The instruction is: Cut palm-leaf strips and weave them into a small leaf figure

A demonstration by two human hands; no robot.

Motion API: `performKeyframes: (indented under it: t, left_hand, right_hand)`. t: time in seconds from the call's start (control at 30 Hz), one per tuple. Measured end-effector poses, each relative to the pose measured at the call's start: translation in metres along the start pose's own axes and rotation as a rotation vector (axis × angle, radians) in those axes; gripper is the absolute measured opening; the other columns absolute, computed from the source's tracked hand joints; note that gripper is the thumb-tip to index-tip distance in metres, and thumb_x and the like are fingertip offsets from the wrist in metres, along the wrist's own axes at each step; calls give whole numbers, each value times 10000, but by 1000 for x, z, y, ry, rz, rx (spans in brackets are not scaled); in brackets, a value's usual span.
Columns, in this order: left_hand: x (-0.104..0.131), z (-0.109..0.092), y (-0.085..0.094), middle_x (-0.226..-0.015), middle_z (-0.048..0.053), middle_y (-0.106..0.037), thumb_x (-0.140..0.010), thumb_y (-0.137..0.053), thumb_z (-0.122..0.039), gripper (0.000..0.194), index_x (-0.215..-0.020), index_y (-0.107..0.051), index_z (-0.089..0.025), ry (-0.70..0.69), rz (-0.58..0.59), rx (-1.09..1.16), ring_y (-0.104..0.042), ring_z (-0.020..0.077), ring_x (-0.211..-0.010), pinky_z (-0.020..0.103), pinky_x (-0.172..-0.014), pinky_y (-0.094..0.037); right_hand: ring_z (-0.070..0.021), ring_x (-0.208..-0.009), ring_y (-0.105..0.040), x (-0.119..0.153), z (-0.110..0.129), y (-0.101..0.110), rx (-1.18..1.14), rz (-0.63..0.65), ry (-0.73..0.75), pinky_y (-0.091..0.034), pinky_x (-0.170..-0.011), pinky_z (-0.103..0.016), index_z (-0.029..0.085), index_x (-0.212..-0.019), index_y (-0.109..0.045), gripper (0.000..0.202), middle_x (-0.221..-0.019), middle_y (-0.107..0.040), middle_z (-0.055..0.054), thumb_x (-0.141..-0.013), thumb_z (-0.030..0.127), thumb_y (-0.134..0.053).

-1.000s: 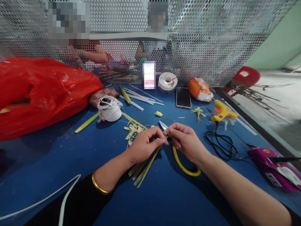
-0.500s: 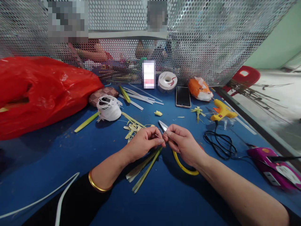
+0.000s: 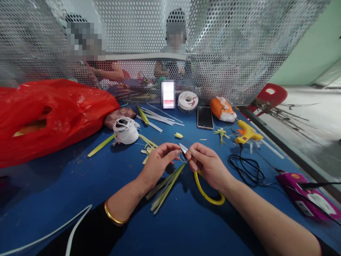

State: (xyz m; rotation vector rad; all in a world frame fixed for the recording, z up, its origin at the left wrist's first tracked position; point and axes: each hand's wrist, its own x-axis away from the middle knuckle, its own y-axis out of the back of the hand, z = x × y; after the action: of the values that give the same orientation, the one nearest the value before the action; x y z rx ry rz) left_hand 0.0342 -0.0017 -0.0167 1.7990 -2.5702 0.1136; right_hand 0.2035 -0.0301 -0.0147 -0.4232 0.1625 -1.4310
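A blue tabletop point(image 3: 106, 192) runs up to perforated mesh point(image 3: 128, 32). Above it, the left hand point(image 3: 161, 161) pinches a thin strand point(image 3: 182, 156); the right hand's point(image 3: 206, 161) closed fingertips hold the tied leaf strips point(image 3: 170, 183) (splayed toward the wearer), with yellow-handled scissors point(image 3: 204, 193) beneath.

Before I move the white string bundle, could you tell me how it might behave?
The white string bundle looks wound from thin strands, so it is probably fairly light. Loose loops spill over its top and may snag or unravel. Its rounded side suggests it could roll if tipped.
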Motion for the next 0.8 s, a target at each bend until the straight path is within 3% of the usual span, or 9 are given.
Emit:
performKeyframes:
  t: [0.13, 0.23, 0.37, 0.5, 0.63, 0.73, 0.8]
  left_hand:
    - [4, -2, 0, -873, 63, -703, -868, -535, -521, 387, -930, -663, -161, 78, -22, 31, -646, 147, -743, 265, -661, -480]
    - [6, -3, -3, -784, 43, -686, -820, -592, -551, 408, -851, -641, -147, 146, 10, -29, -623, 130, -669, 253, -626, -466]
    - [7, -2, -4, -694, 19, -674, -721, -719, -513, 385, -792, -589, -158, 207, 70, -57, -623, 131, -606, 263, -612, -475]
    - [7, -5, -2, -679, 44, -698, -745, -695, -501, 365, -772, -569, -160, 287, 76, -62, -636, 132, -535, 244, -544, -444]
    - [10, -8, -2, -679, 52, -695, -758, -689, -452, 326, -741, -611, -136, 382, 202, -16, -614, 107, -498, 233, -532, -454]
    - [12, -9, -5, -650, 40, -679, -746, -705, -364, 245, -754, -644, -127, 407, 228, -10, -602, 96, -491, 221, -526, -460]
    - [12, -8, -7, -635, 22, -660, -748, -695, -322, 199, -760, -646, -129, 386, 179, -12, -579, 85, -468, 211, -499, -448]
  right_hand:
    - [-48, -448, -441, 1, 0, 0, -32, 18, 33, -291, -460, -210, 177, -736, -555, 247, -726, -603, 27, -816, 370, -686]
    - [-50, -452, -437, 1, -2, 0, -35, 18, 56, -292, -467, -211, 175, -732, -565, 238, -699, -589, 31, -823, 362, -680]
    - [-54, -476, -460, 1, -2, 1, -38, 11, 89, -328, -501, -207, 174, -746, -575, 207, -694, -587, 33, -842, 335, -664]
    - [-61, -499, -482, 1, 0, 1, 0, -9, 118, -345, -518, -206, 174, -754, -573, 203, -693, -587, 30, -868, 331, -634]
    - [-63, -536, -496, 1, 1, 1, 58, -28, 165, -368, -542, -209, 176, -776, -574, 193, -774, -605, 16, -882, 333, -611]
    - [-64, -515, -467, 1, 0, 3, 207, -75, 227, -373, -533, -225, 183, -804, -579, 175, -806, -605, 7, -904, 327, -569]
    - [-74, -512, -456, 2, 0, 4, 405, -149, 350, -387, -537, -241, 191, -813, -576, 152, -817, -596, 1, -918, 294, -537]
